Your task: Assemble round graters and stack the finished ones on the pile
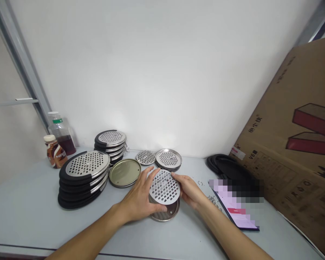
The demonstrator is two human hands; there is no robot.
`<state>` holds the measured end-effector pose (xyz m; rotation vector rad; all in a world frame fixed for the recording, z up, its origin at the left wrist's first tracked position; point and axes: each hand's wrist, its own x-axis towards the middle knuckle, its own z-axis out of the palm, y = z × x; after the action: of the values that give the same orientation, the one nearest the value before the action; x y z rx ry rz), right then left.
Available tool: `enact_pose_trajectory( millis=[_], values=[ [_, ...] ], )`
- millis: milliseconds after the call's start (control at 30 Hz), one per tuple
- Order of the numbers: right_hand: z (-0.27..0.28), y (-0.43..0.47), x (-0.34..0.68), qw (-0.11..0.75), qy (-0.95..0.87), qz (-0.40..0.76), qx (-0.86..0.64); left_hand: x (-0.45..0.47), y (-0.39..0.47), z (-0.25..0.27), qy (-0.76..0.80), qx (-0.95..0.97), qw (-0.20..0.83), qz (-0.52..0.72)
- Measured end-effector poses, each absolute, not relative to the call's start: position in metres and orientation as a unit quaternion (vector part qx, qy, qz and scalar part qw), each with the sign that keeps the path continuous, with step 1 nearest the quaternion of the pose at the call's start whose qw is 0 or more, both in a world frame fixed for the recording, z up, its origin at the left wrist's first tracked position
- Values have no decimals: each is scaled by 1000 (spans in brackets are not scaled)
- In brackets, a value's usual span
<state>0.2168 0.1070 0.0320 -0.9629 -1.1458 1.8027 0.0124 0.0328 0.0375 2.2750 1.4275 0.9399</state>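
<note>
Between my hands is a round perforated metal disc [164,187], tilted toward me. My left hand [141,196] grips its left and lower edge, with the thumb along the near rim. From the right, my right hand [189,187] pinches the upper right edge. Under the disc, partly covered, a shallow round metal dish [166,216] rests on the table. Just behind are another loose perforated disc [145,157] and a small stack of rimmed dishes topped with a perforated disc [168,159]. An olive-coloured round plate [125,172] lies left of my left hand.
Two stacks of black-edged perforated discs, a near one [83,180] and a far one [111,142], stand left. Behind them are two bottles [56,151]. Right lie metal rings [215,202], a tablet-like screen [235,207], black rims [227,166] and a big cardboard box [292,144].
</note>
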Motion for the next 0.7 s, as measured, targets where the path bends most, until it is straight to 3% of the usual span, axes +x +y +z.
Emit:
enact_pose_trajectory(
  millis=[367, 700],
  values=[
    [41, 103, 216, 395, -404, 730, -385, 11, 33, 43, 495, 788, 162, 328],
    [30, 103, 213, 395, -458, 695, -389, 12, 31, 39, 472, 836, 92, 266]
  ],
)
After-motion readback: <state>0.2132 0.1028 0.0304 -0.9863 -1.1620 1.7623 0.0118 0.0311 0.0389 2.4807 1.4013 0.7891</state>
